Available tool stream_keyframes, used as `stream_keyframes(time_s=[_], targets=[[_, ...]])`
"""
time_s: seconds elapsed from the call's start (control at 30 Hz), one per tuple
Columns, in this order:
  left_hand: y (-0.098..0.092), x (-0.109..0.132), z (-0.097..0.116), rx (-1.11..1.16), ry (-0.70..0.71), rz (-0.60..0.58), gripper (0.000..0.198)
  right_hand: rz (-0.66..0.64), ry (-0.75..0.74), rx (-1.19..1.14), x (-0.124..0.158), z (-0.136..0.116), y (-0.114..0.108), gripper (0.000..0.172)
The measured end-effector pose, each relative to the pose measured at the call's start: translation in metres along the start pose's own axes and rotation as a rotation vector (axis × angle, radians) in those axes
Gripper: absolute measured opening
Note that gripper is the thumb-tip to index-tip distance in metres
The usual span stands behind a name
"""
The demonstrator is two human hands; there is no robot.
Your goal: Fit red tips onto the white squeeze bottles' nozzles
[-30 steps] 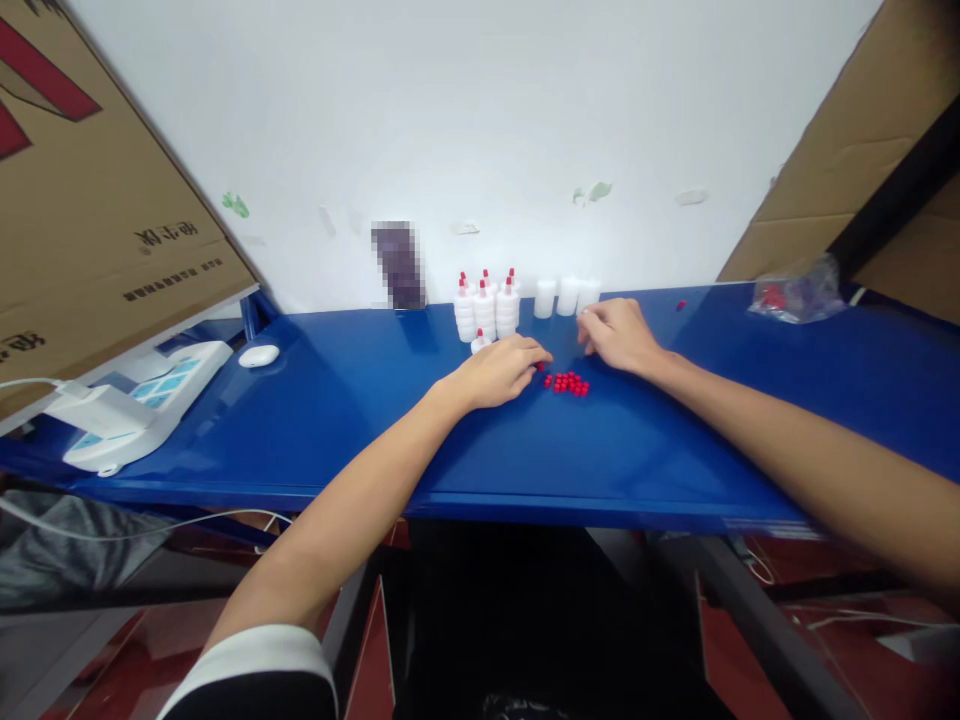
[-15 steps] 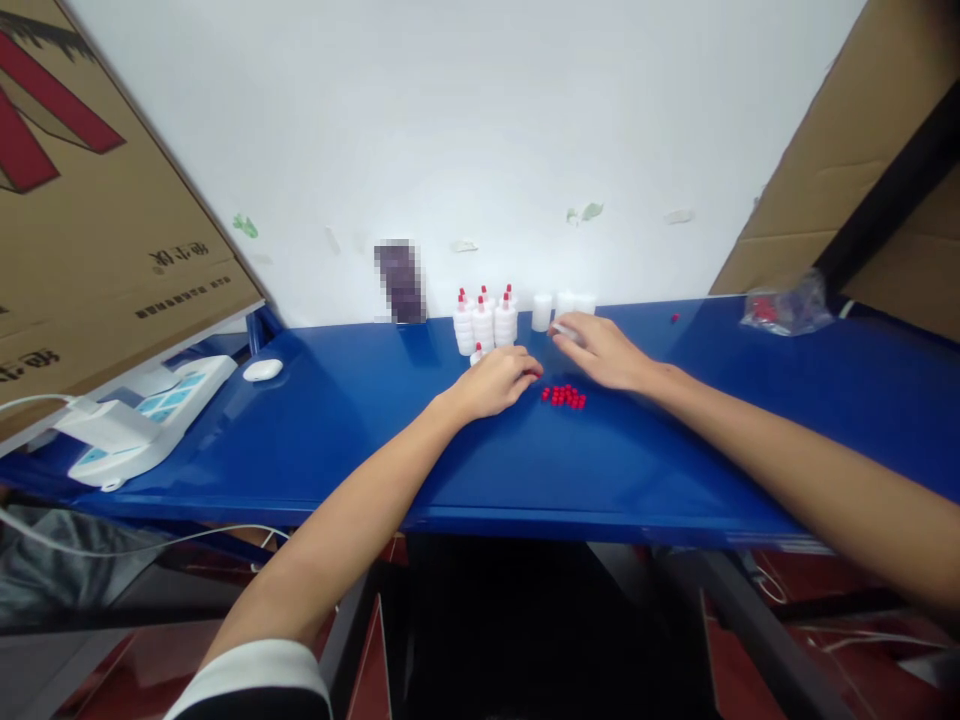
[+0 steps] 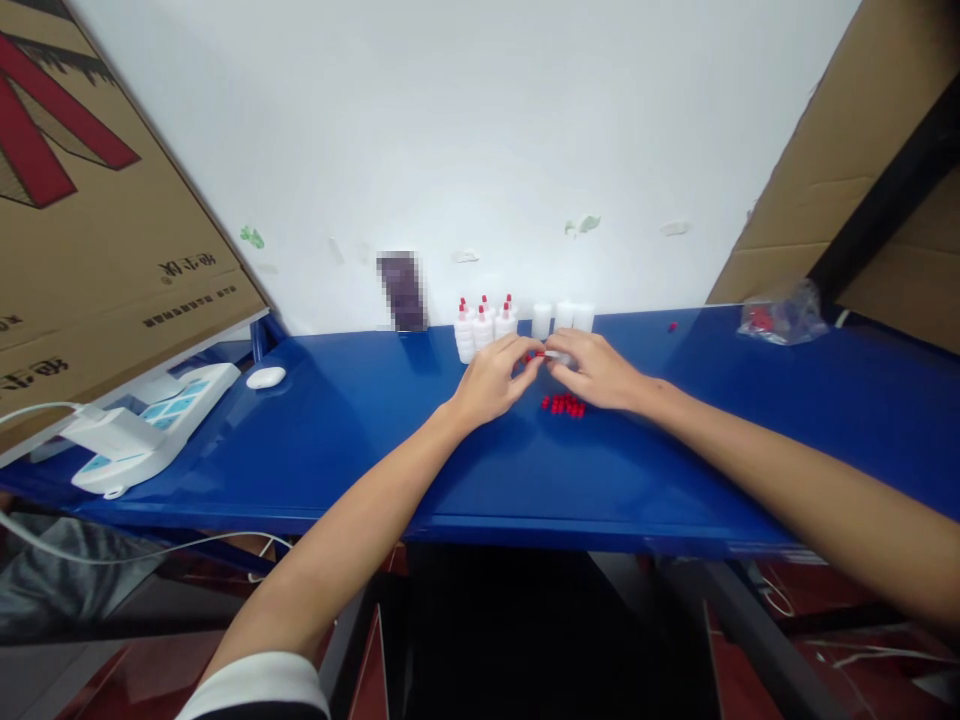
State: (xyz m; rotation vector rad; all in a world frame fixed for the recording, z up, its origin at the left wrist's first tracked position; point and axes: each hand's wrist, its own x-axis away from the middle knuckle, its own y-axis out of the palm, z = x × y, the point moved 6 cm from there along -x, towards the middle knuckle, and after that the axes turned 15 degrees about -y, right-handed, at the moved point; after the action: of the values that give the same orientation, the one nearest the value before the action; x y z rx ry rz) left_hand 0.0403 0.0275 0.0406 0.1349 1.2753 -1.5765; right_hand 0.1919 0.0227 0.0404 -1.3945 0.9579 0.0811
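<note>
My left hand [image 3: 495,378] is closed on a small red cap [image 3: 538,354]. From the right, my right hand [image 3: 596,368] grips a white nozzle piece [image 3: 557,356], its tip meeting the red cap between my fingertips. Just in front of my hands, several loose red caps [image 3: 568,405] lie on the blue table [image 3: 495,480]. White bottles with red tips [image 3: 482,328] stand upright in a group behind my left hand. Behind my right hand are white bottles without tips [image 3: 574,316], partly covered by it.
A clear bag with red pieces [image 3: 780,315] lies at the back right, and a single red cap [image 3: 673,327] sits nearer. On the left are a white oval case [image 3: 266,378], a power strip [image 3: 161,425] and a cardboard box [image 3: 97,230].
My right hand has brought the white nozzle leftward and down to my left hand. Both hands now meet at the fingertips. The camera view has shifted slightly.
</note>
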Motion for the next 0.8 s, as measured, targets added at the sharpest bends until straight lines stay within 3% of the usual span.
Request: stream_keyframes(time_s=[0.07, 0.27, 0.57, 0.8], targets=[[0.000, 0.000, 0.000, -0.002, -0.002, -0.004, 0.017, 0.005, -0.007, -0.016, 0.001, -0.001, -0.001, 0.010], [0.001, 0.002, 0.006, -0.006, 0.065, -0.044, 0.016, 0.037, 0.058, -0.181, 0.001, -0.002, -0.001, 0.042], [0.006, 0.005, 0.014, -0.026, 0.063, -0.073, 0.027, 0.086, 0.250, -0.449, 0.001, -0.004, 0.007, 0.034], [0.000, -0.001, 0.014, 0.087, 0.005, -0.069, 0.018, 0.108, 0.140, -0.507, -0.001, -0.010, 0.003, 0.036]])
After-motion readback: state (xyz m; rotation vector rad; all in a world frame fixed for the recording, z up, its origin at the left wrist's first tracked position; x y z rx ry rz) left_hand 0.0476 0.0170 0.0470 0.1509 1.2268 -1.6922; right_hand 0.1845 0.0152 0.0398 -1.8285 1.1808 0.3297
